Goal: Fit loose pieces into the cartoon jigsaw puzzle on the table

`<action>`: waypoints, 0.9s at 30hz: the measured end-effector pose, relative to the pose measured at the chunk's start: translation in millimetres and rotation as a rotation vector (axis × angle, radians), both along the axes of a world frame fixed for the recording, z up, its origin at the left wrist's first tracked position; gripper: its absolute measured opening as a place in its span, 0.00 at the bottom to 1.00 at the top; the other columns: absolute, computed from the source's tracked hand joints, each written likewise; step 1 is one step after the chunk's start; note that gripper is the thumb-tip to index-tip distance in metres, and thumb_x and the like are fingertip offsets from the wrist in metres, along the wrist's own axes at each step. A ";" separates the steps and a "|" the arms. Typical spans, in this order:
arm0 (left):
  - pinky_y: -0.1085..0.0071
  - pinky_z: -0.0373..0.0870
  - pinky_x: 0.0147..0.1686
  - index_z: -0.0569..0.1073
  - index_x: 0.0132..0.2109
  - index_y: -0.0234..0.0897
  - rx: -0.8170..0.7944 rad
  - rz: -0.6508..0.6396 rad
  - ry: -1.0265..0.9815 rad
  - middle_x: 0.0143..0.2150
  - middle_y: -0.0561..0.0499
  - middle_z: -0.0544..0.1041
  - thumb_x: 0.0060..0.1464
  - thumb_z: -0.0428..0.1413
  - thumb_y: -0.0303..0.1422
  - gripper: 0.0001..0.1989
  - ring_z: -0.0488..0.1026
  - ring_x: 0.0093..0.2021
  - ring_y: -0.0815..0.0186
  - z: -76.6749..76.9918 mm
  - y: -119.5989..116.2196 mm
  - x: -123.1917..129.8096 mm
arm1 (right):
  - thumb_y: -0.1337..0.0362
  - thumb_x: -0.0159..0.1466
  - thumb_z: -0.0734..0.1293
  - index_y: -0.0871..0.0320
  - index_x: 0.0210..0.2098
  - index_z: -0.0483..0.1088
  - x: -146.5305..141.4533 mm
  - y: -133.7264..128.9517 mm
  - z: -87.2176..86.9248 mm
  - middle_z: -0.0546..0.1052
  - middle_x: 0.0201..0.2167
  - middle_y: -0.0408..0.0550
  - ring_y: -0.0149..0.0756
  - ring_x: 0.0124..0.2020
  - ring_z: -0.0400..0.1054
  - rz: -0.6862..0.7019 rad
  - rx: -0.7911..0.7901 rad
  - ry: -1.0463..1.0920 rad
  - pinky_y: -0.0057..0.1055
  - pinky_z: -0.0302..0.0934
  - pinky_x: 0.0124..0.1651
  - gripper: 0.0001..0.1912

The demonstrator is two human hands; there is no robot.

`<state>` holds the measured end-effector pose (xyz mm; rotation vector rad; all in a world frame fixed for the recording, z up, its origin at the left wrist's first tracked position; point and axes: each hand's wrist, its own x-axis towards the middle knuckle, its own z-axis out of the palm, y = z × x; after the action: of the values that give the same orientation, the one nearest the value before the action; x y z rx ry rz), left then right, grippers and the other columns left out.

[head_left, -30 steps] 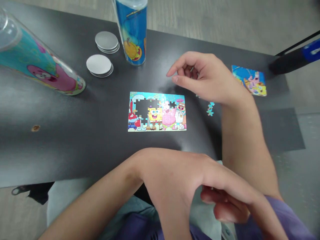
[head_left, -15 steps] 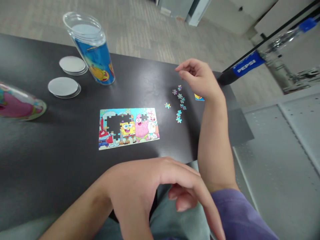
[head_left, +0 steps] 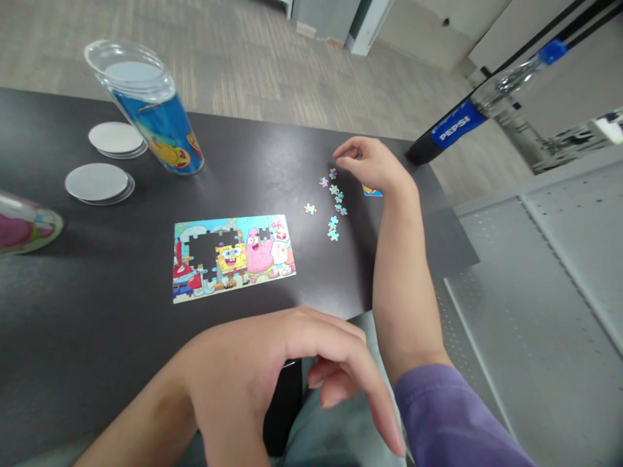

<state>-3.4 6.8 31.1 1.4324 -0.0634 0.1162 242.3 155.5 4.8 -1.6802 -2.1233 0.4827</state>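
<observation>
A cartoon jigsaw puzzle [head_left: 263, 259], partly assembled, lies on the dark table, with a large gap at its upper left and a small one at upper right. To its right, several loose puzzle pieces [head_left: 339, 197] form a rough column, and a single piece [head_left: 310, 209] sits between them and the puzzle. My right hand [head_left: 372, 165] hovers by the top of that column, fingers bent and thumb apart, with nothing visible in it. My left hand [head_left: 282, 357] hangs over my lap at the table's near edge, fingers loosely bent and apart, holding nothing.
A blue clear-topped canister [head_left: 163, 130] stands at back left beside two stacks of white discs [head_left: 97, 181]. Another canister [head_left: 24, 224] is cut off at the left edge. A Pepsi bottle [head_left: 457, 123] stands at far right. A colourful card [head_left: 372, 191] is partly under my right wrist.
My right hand has come down closer to the top of the loose pieces. The whole view has shifted somewhat, moving the table items left. My left hand keeps its pose.
</observation>
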 end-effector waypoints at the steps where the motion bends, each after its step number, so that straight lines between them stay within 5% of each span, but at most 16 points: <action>1: 0.77 0.57 0.36 0.66 0.41 0.36 -0.003 -0.006 0.000 0.28 0.51 0.58 0.50 0.34 0.41 0.22 0.57 0.32 0.76 -0.9 -0.2 1.6 | 0.61 0.51 0.62 0.59 0.34 0.66 0.1 -1.0 1.2 0.69 0.25 0.43 0.28 0.25 0.59 -0.008 -0.030 -0.025 0.26 0.52 0.28 0.12; 6: 0.78 0.57 0.35 0.66 0.41 0.37 0.004 -0.014 0.014 0.28 0.53 0.57 0.50 0.39 0.36 0.16 0.57 0.32 0.78 -2.5 -1.2 4.5 | 0.54 0.45 0.66 0.59 0.32 0.67 -3.1 -5.4 7.0 0.70 0.27 0.45 0.31 0.26 0.61 -0.025 -0.141 -0.086 0.28 0.53 0.27 0.18; 13: 0.78 0.57 0.36 0.66 0.39 0.36 0.013 0.035 0.050 0.26 0.54 0.56 0.50 0.39 0.35 0.15 0.56 0.30 0.80 3.1 -4.2 2.0 | 0.61 0.47 0.67 0.59 0.30 0.64 -7.7 -6.1 6.3 0.70 0.27 0.43 0.29 0.27 0.61 -0.003 -0.199 0.046 0.28 0.55 0.30 0.12; 19: 0.78 0.58 0.36 0.67 0.38 0.35 0.023 0.038 0.060 0.26 0.54 0.57 0.50 0.35 0.39 0.20 0.57 0.30 0.78 6.1 -1.2 1.4 | 0.67 0.50 0.64 0.58 0.32 0.62 -29.2 -7.7 10.2 0.69 0.27 0.42 0.28 0.29 0.62 0.120 -0.197 0.354 0.27 0.57 0.33 0.09; 27: 0.76 0.56 0.31 0.69 0.36 0.28 -0.018 -0.024 0.165 0.26 0.50 0.62 0.49 0.34 0.42 0.26 0.56 0.27 0.75 24.9 6.8 -1.2 | 0.65 0.53 0.64 0.61 0.31 0.61 -82.3 -21.7 15.2 0.70 0.27 0.45 0.29 0.29 0.65 0.452 -0.329 0.646 0.27 0.58 0.31 0.08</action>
<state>-4.6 13.5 56.1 1.4177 0.0561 -0.0217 160.0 133.8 20.0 -0.9550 -1.9624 1.3614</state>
